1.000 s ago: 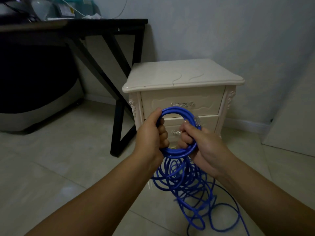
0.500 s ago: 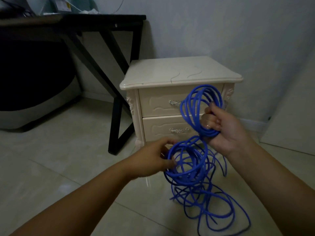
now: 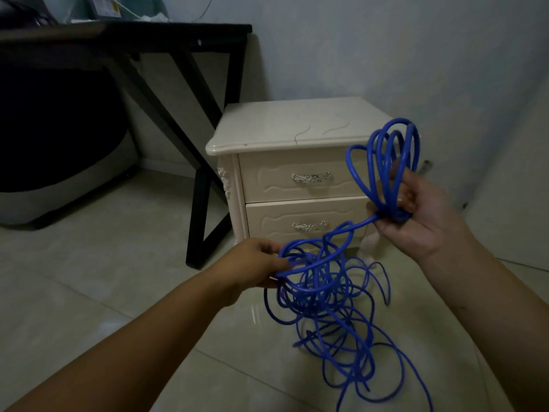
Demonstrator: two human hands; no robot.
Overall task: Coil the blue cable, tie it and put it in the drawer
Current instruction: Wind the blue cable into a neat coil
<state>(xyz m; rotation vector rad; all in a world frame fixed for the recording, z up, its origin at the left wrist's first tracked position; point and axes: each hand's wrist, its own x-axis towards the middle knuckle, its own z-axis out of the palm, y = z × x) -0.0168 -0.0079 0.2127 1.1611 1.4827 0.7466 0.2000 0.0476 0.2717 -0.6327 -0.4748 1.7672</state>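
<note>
Blue cable (image 3: 381, 197) sprawls in loose, tangled loops over the tiled floor (image 3: 89, 307) nearest the camera and rises from there to both hands. The left hand (image 3: 252, 267), the lower one, has its fingers curled round a few strands at the top of the tangle. One strand runs up and right to the right hand (image 3: 419, 221), whose fingers and thumb clamp the base of a small bunch of coils standing above the fist. Behind them, a cream nightstand (image 3: 282, 129) has its upper drawer (image 3: 276, 179) and lower drawer (image 3: 276, 224) closed. Farther left stands a black desk (image 3: 148, 34). A yellowish label (image 3: 110, 10) on something atop it is too blurred to read.
</note>
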